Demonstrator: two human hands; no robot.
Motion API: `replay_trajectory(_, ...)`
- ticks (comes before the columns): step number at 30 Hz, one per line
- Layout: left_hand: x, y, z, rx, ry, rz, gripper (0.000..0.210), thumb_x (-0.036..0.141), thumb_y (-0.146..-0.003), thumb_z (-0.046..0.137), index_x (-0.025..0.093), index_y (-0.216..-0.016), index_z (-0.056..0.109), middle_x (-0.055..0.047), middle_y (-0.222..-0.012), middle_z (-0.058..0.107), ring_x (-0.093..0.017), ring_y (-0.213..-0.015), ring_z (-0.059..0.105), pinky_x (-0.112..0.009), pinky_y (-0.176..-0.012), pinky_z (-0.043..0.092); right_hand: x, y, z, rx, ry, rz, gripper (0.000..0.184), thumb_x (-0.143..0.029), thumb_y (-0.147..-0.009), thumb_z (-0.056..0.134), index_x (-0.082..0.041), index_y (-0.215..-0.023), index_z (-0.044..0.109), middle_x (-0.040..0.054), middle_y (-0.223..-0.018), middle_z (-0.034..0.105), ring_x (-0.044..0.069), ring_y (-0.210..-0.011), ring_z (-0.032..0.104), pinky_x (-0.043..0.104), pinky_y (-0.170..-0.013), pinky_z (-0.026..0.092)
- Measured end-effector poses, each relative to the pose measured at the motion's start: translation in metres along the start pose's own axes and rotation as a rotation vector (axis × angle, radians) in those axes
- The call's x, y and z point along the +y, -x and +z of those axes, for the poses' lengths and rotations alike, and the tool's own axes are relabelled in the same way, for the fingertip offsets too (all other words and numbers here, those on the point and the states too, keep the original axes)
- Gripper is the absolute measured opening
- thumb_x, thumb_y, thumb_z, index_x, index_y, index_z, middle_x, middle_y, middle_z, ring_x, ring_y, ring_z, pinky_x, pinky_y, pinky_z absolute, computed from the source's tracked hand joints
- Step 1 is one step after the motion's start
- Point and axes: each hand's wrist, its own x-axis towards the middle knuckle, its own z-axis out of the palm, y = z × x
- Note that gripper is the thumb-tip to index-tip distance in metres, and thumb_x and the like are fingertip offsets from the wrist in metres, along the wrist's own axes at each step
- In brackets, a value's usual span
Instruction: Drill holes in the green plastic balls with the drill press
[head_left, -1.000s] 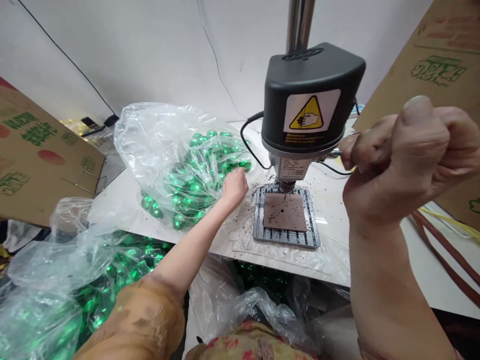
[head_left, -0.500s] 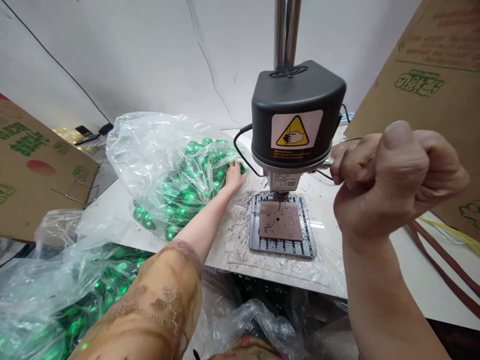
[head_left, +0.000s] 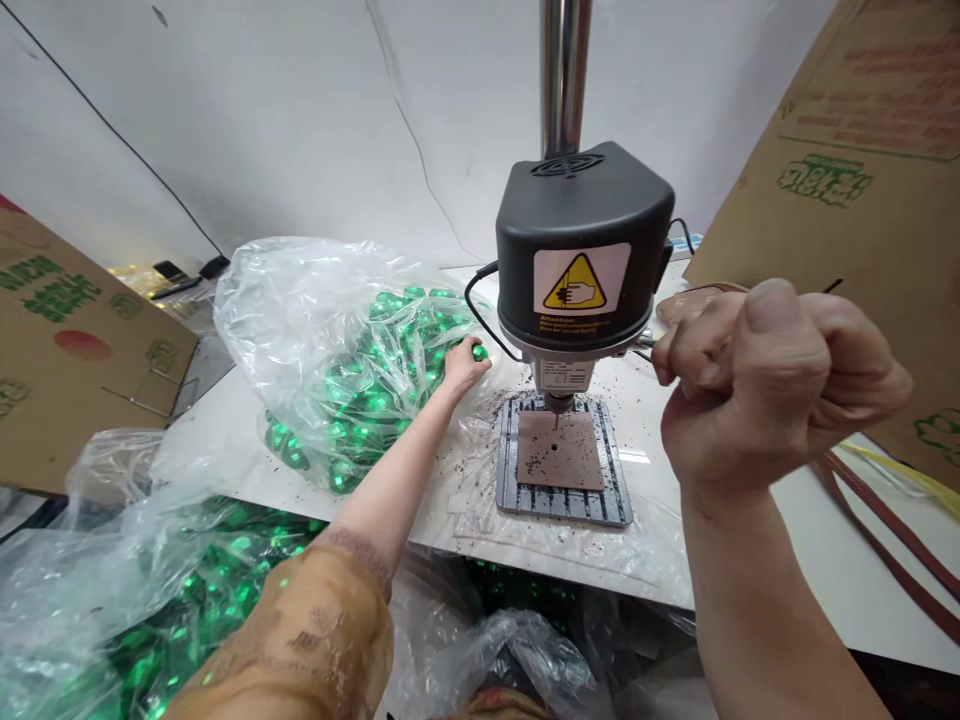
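My left hand (head_left: 465, 368) is closed on a small shiny green piece (head_left: 480, 352), at the mouth of a clear plastic bag (head_left: 289, 290) full of similar green pieces (head_left: 375, 400). My right hand (head_left: 780, 375) makes a fist on the feed handle of a black drill press (head_left: 585, 225); the hand hides most of that handle. Under the chuck (head_left: 560, 402), a brown square plate (head_left: 559, 462) with a small dark hole lies on the slotted metal base (head_left: 510, 490). The drill bit stands above the plate, with no green piece under it.
Dark shavings are scattered around the base on the white table (head_left: 442, 510). Cardboard boxes stand left (head_left: 82, 340) and right (head_left: 847, 120). More bagged green pieces (head_left: 217, 590) lie below the table edge. A brown strap (head_left: 885, 530) lies at the right.
My left hand has drawn slightly back from the bag's pile, and a green piece now shows in its fingers. My right fist stays at the handle. The view has shifted a little.
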Motion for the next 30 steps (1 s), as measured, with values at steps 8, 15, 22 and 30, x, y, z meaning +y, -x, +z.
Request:
replay_trajectory(8, -0.002, 0.126, -0.036, 0.040, 0.664, 0.299, 0.049, 0.028, -0.076, 0.084, 0.024, -0.119, 0.060, -0.008, -0.121, 0.069, -0.020, -0.106, 0.070, -0.034, -0.093, 0.057, 0.000, -0.001, 0.000, 0.012, -0.032, 0.003, 0.047, -0.017, -0.090, 0.060, -0.018, -0.052, 0.032, -0.0085, -0.046, 0.034, 0.002, -0.039, 0.037, 0.024, -0.043, 0.033)
replay_trajectory(15, 0.006, 0.180, -0.004, -0.134, 0.882, 0.224, 0.055, 0.034, -0.077, 0.088, 0.023, -0.123, 0.060, -0.011, -0.130, 0.067, -0.023, -0.119, 0.066, -0.038, -0.104, 0.054, 0.003, 0.000, -0.001, 0.000, -0.030, 0.015, 0.050, -0.030, -0.093, 0.063, -0.019, -0.054, 0.033, -0.0072, -0.047, 0.030, 0.003, -0.041, 0.034, 0.025, -0.043, 0.028)
replay_trajectory(22, 0.005, 0.162, 0.021, -0.182, 0.975, 0.021, 0.060, 0.049, -0.074, 0.089, 0.022, -0.119, 0.062, -0.008, -0.116, 0.072, -0.024, -0.111, 0.069, -0.040, -0.101, 0.055, 0.003, 0.000, -0.003, -0.046, -0.002, 0.027, 0.050, -0.035, -0.095, 0.060, -0.021, -0.058, 0.029, -0.0062, -0.047, 0.031, 0.005, -0.042, 0.032, 0.027, -0.043, 0.027)
replay_trajectory(30, 0.008, 0.152, 0.033, -0.224, 0.850, 0.077, 0.058, 0.056, -0.084, 0.079, 0.022, -0.127, 0.059, -0.010, -0.126, 0.070, -0.026, -0.121, 0.067, -0.041, -0.105, 0.053, 0.004, 0.001, -0.003, -0.062, 0.070, 0.016, 0.051, -0.041, -0.096, 0.056, -0.022, -0.061, 0.024, -0.0054, -0.048, 0.028, 0.008, -0.043, 0.029, 0.031, -0.044, 0.026)
